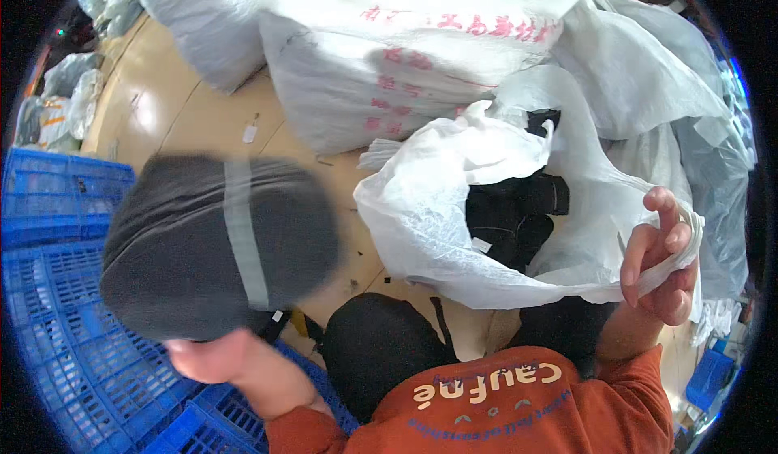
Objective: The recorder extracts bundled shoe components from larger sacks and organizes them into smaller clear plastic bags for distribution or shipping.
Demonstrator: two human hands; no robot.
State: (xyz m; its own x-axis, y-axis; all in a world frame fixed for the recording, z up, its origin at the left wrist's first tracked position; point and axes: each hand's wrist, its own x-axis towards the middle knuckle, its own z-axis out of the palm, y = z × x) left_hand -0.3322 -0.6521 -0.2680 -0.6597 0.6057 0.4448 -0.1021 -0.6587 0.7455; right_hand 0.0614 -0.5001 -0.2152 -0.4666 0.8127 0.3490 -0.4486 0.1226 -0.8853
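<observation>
At the left, a thick bundle of folded dark grey cloth, bound with a pale strap, is raised over the floor and blurred by motion. My left hand grips its near lower edge, with the fingers mostly hidden by the cloth. A large white plastic bag gapes in front of my knees. Inside it lie black folded garments, one with a small white tag. My right hand is closed on the bag's right rim, with the handle edge stretched across the fingers.
Blue plastic crates fill the left side and reach under the bundle. Big white woven sacks with red lettering stand at the back, and more clear plastic wrapping lies at the right. A small tag is on the tiled floor.
</observation>
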